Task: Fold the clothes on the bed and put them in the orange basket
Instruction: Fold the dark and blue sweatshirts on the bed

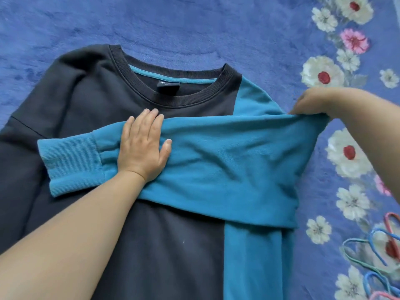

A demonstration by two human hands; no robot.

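Teal sleeve (216, 161): left hand (142, 148) flat on it, right hand (313, 102) pinching fold; one sweatshirt (86, 109).

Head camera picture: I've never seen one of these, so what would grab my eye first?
Probably the teal sleeve folded across the chest of a dark navy sweatshirt spread flat in the middle. The left hand presses flat on it near the ribbed cuff, while the right hand pinches the fold at the shoulder. Underneath is a blue blanket, flowered along its right edge.

L hand (142, 148) flat on teal sleeve (216, 161), R hand (311, 102) pinching fold.
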